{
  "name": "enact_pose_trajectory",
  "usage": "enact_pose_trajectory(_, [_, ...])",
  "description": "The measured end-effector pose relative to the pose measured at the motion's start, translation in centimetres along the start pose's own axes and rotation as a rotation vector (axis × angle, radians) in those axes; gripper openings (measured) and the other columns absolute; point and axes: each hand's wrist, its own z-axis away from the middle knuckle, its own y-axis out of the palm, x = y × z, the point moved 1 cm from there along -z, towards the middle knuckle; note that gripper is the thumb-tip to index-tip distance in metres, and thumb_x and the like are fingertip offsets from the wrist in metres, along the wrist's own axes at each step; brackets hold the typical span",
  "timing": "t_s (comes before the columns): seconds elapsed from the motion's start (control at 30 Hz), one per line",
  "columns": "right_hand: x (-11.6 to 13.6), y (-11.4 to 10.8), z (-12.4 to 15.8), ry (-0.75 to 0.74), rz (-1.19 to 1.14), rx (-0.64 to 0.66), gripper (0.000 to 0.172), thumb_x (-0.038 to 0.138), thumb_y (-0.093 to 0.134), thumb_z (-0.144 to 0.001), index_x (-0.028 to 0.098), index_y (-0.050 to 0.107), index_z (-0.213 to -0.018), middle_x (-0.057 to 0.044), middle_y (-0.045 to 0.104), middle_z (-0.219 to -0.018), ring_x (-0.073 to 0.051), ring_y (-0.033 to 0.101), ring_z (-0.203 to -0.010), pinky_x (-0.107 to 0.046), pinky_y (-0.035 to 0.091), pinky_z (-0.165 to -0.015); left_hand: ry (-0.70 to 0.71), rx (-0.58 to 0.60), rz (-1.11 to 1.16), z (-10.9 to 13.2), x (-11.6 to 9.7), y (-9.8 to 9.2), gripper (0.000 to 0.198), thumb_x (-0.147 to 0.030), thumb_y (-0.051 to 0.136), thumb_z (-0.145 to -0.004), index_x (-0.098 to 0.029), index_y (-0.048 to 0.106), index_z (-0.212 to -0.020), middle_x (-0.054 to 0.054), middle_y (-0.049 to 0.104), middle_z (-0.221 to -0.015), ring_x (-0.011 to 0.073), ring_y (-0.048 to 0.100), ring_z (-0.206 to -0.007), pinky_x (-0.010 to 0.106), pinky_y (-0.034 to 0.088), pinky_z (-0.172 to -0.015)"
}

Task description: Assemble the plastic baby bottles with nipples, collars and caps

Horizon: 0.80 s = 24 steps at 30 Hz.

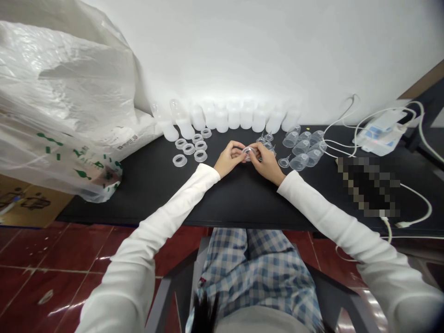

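My left hand [231, 158] and my right hand [265, 161] meet over the black table, fingers closed on a translucent bottle collar ring [249, 151]. Whether a nipple sits inside that ring I cannot tell. Several similar collar rings [188, 148] lie to the left of my left hand. Close to my right hand are several clear bottle nipples [283, 162], some partly hidden behind it. Farther right, clear dome caps [301, 147] stand in rows. White baby bottles [234, 115] line the wall, and two at the left end [182, 120] wear nipples and clear caps.
A large white plastic sack [69, 69] and a printed plastic bag [69, 157] crowd the left side. On the right are white cables [347, 120], a clear plastic box [381, 134] and a blurred-out dark device [369, 187]. The black table's front edge [187, 223] runs above my lap.
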Motion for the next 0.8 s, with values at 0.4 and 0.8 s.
enact_pose_trajectory(0.4, [0.6, 0.1, -0.1, 0.121, -0.077, 0.011, 0.009, 0.030, 0.058, -0.086, 0.021, 0.061, -0.088, 0.002, 0.060, -0.070, -0.012, 0.051, -0.061, -0.027, 0.041, -0.059, 0.028, -0.027, -0.143, 0.2, -0.4, 0.3, 0.038, -0.036, 0.085, -0.078, -0.018, 0.054, -0.090, -0.005, 0.066, -0.070, 0.0073, 0.064, -0.061, 0.020, 0.053, -0.062])
enact_pose_trajectory(0.8, [-0.2, 0.4, -0.2, 0.220, -0.190, 0.061, 0.012, 0.032, 0.064, -0.085, 0.021, 0.064, -0.090, 0.004, 0.056, -0.066, -0.012, 0.049, -0.059, -0.027, 0.038, -0.058, 0.028, -0.065, -0.333, 0.6, -1.1, 0.7, 0.021, -0.018, 0.072, -0.081, -0.021, 0.052, -0.089, -0.009, 0.058, -0.061, 0.0074, 0.058, -0.052, 0.020, 0.049, -0.054])
